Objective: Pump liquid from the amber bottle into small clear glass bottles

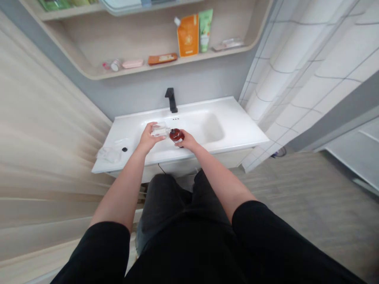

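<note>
Over the white sink basin [213, 126], my left hand [149, 138] is closed around a clear bottle [160, 129] tilted sideways, its neck pointing right. My right hand [187, 141] grips a reddish-brown bottle [177, 135], whose dark mouth end meets or nearly meets the clear bottle's neck. Whether the two openings touch I cannot tell. On the counter to the left lie a small black cap [124, 149] and a crumpled clear plastic bag [110, 154].
A black faucet [171, 100] rises behind the basin. Above it, a wall shelf [139, 70] holds an orange pouch [188, 35], a green tube [205, 30] and several small items. A pale curtain [44, 118] hangs at left; a white tiled column [284, 79] stands at right.
</note>
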A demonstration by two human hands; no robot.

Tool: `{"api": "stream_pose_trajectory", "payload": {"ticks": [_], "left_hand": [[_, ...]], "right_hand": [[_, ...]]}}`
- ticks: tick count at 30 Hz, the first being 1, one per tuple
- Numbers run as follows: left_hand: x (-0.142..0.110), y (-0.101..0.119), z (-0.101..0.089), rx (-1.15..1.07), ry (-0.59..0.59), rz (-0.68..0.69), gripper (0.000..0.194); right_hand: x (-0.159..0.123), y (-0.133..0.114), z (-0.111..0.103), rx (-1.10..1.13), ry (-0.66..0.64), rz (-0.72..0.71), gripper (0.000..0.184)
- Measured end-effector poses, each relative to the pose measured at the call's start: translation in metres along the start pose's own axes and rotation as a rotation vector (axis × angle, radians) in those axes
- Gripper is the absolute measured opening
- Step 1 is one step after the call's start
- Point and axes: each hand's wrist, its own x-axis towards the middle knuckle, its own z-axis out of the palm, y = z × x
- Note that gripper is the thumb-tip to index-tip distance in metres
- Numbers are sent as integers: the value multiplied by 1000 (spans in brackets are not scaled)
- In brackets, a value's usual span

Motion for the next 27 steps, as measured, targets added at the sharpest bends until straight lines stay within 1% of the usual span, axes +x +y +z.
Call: {"api": "stream_pose_trajectory", "payload": {"ticks": [5, 11, 18, 24, 27], "left_hand": [[0, 2, -1, 17, -13, 5, 95], [0, 6, -2, 35, -10, -11, 96], [2, 6, -4, 66, -13, -11, 97], [3, 9, -4, 60, -5, -16, 96], [4, 11, -3, 61, 2, -19, 96]], "right_hand": [[1, 2, -1, -24, -1, -4, 83], [2, 3, 0, -11, -9, -8, 82], [0, 0, 0, -29, -2, -5, 85], [0, -2, 0, -62, 8, -11, 83], [0, -2, -1, -60, 5, -15, 86]]}}
